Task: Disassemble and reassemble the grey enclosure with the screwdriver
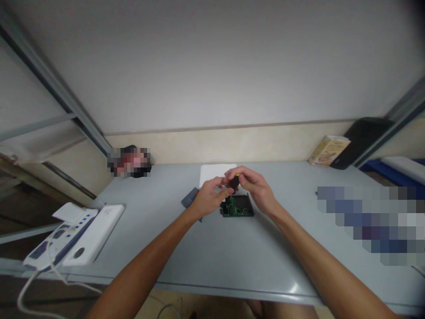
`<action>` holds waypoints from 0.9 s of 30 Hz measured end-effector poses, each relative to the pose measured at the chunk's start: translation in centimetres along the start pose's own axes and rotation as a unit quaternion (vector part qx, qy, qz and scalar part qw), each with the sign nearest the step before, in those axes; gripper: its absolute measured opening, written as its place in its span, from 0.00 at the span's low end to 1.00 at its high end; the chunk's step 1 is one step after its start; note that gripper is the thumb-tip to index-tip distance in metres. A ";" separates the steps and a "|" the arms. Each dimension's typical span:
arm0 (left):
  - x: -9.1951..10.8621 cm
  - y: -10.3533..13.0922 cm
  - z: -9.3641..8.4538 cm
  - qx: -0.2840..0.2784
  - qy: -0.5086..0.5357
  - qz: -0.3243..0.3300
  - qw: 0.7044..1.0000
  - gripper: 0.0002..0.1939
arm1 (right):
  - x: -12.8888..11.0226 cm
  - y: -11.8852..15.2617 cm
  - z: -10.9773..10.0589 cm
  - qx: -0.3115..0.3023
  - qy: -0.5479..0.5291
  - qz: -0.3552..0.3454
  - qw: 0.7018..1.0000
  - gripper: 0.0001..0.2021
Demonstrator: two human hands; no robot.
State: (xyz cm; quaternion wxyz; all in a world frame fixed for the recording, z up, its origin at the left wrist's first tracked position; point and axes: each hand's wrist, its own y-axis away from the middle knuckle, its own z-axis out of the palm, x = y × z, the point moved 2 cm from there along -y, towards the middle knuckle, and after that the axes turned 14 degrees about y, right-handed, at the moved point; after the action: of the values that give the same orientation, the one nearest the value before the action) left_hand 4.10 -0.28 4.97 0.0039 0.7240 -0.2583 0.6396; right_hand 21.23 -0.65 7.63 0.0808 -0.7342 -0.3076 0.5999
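Observation:
Both hands meet above the middle of the desk, around a small dark object (234, 182) with a bit of yellow at its top. My left hand (211, 196) pinches its lower left side between thumb and fingers. On the right side, my right hand (255, 186) has its fingers closed on the same piece. Just below them lies a green circuit board in a black frame (241, 207). A white sheet (212, 173) is behind the hands. Partly covered by my left hand is a dark grey flat item (190, 197).
A white power strip (63, 237) with cables and a white box (99, 235) lie at the left of the grey desk (226, 261). Against the back right stand a yellow carton (329, 150) and a black case (361, 141). Blurred items sit at both sides.

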 end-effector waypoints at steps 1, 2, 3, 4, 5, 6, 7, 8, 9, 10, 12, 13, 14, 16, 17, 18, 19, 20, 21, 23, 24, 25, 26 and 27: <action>-0.1 0.0 0.1 0.017 -0.012 -0.004 1.000 0.11 | -0.2 0.0 0.0 0.008 0.013 -0.012 1.000 0.14; -0.2 0.0 0.1 0.034 -0.025 -0.008 0.999 0.12 | -0.4 0.1 0.0 0.018 0.029 -0.024 0.999 0.13; -0.3 0.0 0.2 0.045 -0.037 -0.011 0.998 0.13 | -0.5 0.1 0.0 0.026 0.044 -0.030 0.998 0.12; -0.3 0.0 0.2 0.046 -0.048 -0.010 0.998 0.14 | -0.5 0.1 0.0 0.029 0.055 -0.029 0.998 0.11; -0.3 0.0 0.2 0.036 -0.060 -0.002 0.998 0.14 | -0.4 0.0 -0.1 0.028 0.059 -0.022 0.998 0.09; -0.1 0.1 0.1 0.016 -0.078 0.010 0.997 0.14 | -0.3 0.0 -0.3 0.025 0.055 -0.012 0.998 0.09; 0.0 0.2 0.0 -0.015 -0.104 0.023 0.994 0.16 | -0.1 0.0 -0.4 0.023 0.047 -0.003 0.999 0.09; 0.2 0.3 -0.2 -0.047 -0.137 0.036 0.989 0.18 | 0.2 0.0 -0.6 0.022 0.040 0.005 0.999 0.10; 0.2 0.5 -0.5 -0.088 -0.177 0.040 0.979 0.22 | 0.4 -0.1 -0.7 0.022 0.035 0.008 0.999 0.10; 0.2 0.7 -0.7 -0.129 -0.215 0.035 0.967 0.27 | 0.5 -0.1 -0.9 0.022 0.031 0.005 0.999 0.10; -0.1 1.0 -1.0 -0.190 -0.269 0.020 0.944 0.33 | 0.6 -0.1 -1.0 0.028 0.039 -0.012 0.999 0.12; -0.3 1.1 -1.0 -0.209 -0.288 0.014 0.934 0.35 | 0.5 -0.1 -1.0 0.037 0.052 -0.023 0.998 0.12; -0.5 1.2 -1.0 -0.220 -0.303 0.011 0.927 0.35 | 0.4 -0.1 -1.1 0.049 0.066 -0.032 0.996 0.12; -0.9 1.2 -0.9 -0.230 -0.326 0.011 0.917 0.34 | 0.3 -0.1 -1.2 0.067 0.091 -0.040 0.993 0.09; -1.0 1.2 -0.8 -0.234 -0.331 0.014 0.914 0.34 | 0.3 -0.1 -1.3 0.067 0.096 -0.035 0.993 0.08; -1.1 1.1 -0.7 -0.237 -0.333 0.017 0.913 0.33 | 0.5 -0.2 -1.4 0.060 0.090 -0.028 0.994 0.07; -1.2 1.1 -0.6 -0.239 -0.331 0.021 0.912 0.33 | 0.7 -0.2 -1.5 0.050 0.076 -0.017 0.996 0.08; -1.2 1.0 -0.6 -0.241 -0.328 0.024 0.913 0.33 | 0.9 -0.2 -1.6 0.041 0.059 -0.004 0.997 0.09; -1.2 1.0 -0.6 -0.242 -0.323 0.026 0.914 0.32 | 1.1 -0.2 -1.7 0.035 0.041 0.008 0.999 0.09; -1.1 1.0 -0.6 -0.242 -0.315 0.025 0.917 0.30 | 1.5 -0.3 -1.7 0.031 0.011 0.023 0.999 0.11; -1.0 1.0 -0.6 -0.242 -0.313 0.023 0.918 0.30 | 1.5 -0.3 -1.8 0.035 0.007 0.024 0.999 0.11; -0.9 1.0 -0.6 -0.241 -0.312 0.021 0.919 0.30 | 1.5 -0.3 -1.8 0.042 0.011 0.023 0.999 0.11; -0.8 1.0 -0.6 -0.239 -0.312 0.020 0.919 0.31 | 1.5 -0.3 -1.9 0.051 0.018 0.019 0.998 0.11; -0.7 1.0 -0.6 -0.237 -0.312 0.019 0.920 0.32 | 1.4 -0.4 -1.9 0.059 0.028 0.017 0.998 0.10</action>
State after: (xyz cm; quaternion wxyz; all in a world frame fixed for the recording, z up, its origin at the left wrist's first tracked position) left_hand 3.13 -0.69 4.06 0.0825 0.8595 -0.4044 0.3016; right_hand 23.05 0.90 7.12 0.1226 -0.7498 -0.2570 0.5973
